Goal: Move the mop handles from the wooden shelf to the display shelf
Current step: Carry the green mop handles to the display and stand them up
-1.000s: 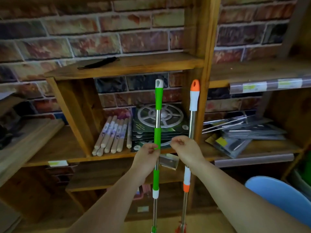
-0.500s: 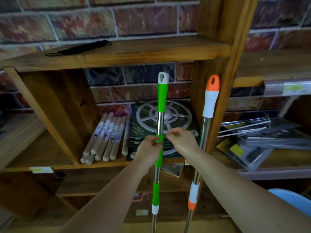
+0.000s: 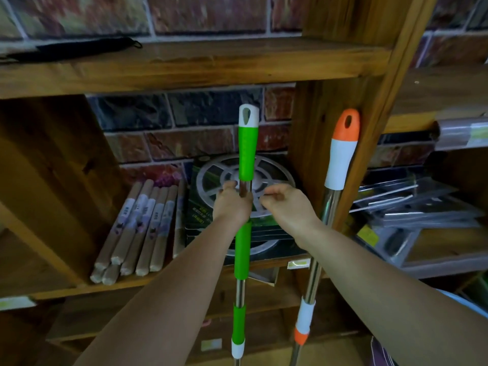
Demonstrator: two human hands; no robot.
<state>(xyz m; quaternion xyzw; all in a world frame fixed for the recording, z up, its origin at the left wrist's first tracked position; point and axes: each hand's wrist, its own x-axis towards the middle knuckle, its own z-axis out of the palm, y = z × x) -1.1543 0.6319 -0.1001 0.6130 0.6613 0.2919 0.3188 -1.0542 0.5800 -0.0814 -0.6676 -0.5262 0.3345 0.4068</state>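
Note:
A green mop handle point(image 3: 248, 151) with a white cap stands upright in front of the wooden shelf point(image 3: 184, 67). My left hand point(image 3: 232, 204) grips its bare metal tube, just below the top green sleeve. My right hand point(image 3: 287, 207) hovers right beside that tube with its fingers curled; nothing shows in them, and I cannot tell whether the fingertips touch the pole. An orange-and-white mop handle point(image 3: 340, 157) leans free against the shelf's upright post point(image 3: 369, 101), to the right of my right hand.
Several wooden sticks point(image 3: 140, 231) lie in the bay behind, next to stacked boxes with a round grate picture point(image 3: 274, 180). A black strap point(image 3: 76, 50) rests on the upper board. Clear plastic packs point(image 3: 412, 207) fill the right bay. A blue object point(image 3: 467, 305) sits low right.
The view has closed in on the shelf. My left hand slid up from the green collar to the bare tube. My right hand left the orange handle's side and came over beside the green one.

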